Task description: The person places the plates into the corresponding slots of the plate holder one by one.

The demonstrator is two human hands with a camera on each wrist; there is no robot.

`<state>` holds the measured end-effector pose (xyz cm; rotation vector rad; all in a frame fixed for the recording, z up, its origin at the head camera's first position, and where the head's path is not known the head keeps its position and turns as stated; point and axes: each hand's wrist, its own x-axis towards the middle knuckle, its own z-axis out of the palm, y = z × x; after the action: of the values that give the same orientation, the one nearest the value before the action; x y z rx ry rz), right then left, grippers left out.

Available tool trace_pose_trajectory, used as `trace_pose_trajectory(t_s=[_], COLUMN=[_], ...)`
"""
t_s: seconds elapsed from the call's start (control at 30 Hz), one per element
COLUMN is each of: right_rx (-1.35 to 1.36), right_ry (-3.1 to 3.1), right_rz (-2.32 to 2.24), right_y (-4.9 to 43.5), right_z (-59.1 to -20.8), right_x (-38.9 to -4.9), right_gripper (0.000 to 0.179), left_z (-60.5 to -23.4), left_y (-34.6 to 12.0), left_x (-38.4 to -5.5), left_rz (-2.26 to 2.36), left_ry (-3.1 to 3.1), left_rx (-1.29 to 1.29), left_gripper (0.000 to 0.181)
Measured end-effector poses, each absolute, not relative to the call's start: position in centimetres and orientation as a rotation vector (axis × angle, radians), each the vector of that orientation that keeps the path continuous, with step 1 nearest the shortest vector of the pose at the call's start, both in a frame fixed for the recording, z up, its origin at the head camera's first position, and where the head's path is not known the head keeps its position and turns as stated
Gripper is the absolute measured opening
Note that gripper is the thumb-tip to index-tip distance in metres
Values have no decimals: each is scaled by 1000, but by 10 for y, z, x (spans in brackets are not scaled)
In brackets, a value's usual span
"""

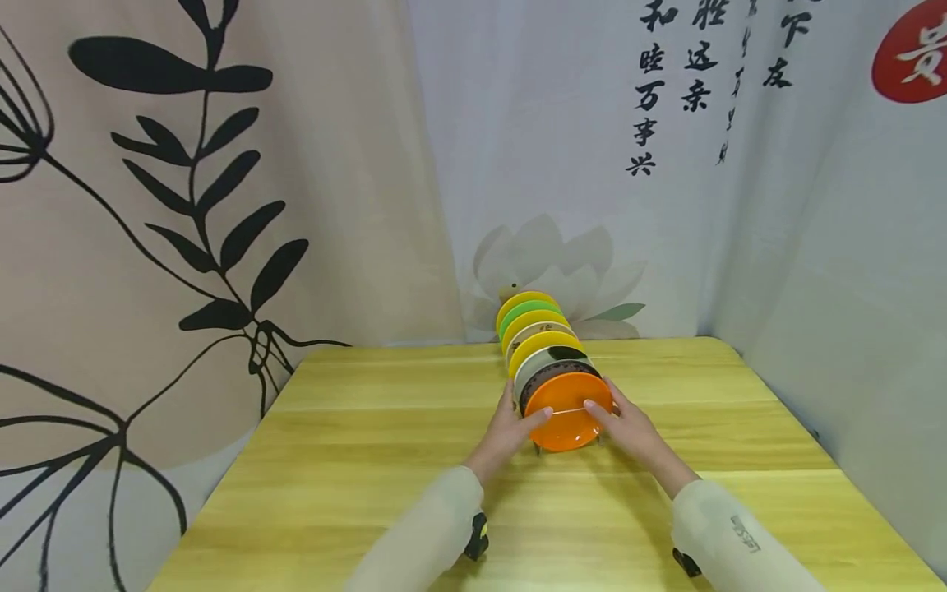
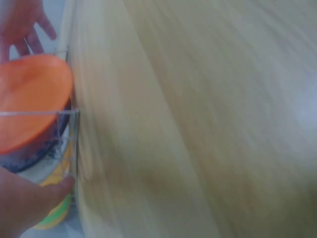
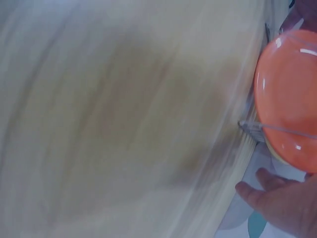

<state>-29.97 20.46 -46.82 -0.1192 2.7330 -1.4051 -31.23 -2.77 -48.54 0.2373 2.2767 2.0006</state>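
Note:
A thin wire dish rack (image 2: 76, 144) stands on the wooden table and holds a row of upright plates. At its near end is an orange plate (image 1: 570, 411), with a thin wire crossing its front. Behind it come a dark-rimmed plate, a grey-white one and several yellow, cream and green ones. My left hand (image 1: 505, 432) lies at the near left side, its thumb over the orange plate by the wire. At the near right my right hand (image 1: 629, 423) mirrors it, thumb over the plate. In the right wrist view, spread fingers (image 3: 252, 196) show beside the rack.
The wooden table (image 1: 370, 469) reaches out on both sides of the rack. A pale curtain (image 1: 370, 164) with plant prints and characters hangs behind the table's far edge. On the right, a pale cloth (image 1: 843, 288) runs along the table's side.

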Motion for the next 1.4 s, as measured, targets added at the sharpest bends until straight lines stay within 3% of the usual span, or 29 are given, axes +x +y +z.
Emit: trace_pose_trajectory(t_s=[0.53, 1.4], right_rx=[-167, 2], right_ry=[2741, 2698], right_rz=[-1486, -1535], right_y=[196, 183], right_z=[-468, -476], right_x=[-299, -287], right_gripper=[87, 97], left_z=[-486, -486], left_y=[-29, -33], left_x=[-313, -313], left_rz=[2006, 1977], left_ry=[2269, 2289], left_rx=[253, 237], left_gripper=[96, 95])
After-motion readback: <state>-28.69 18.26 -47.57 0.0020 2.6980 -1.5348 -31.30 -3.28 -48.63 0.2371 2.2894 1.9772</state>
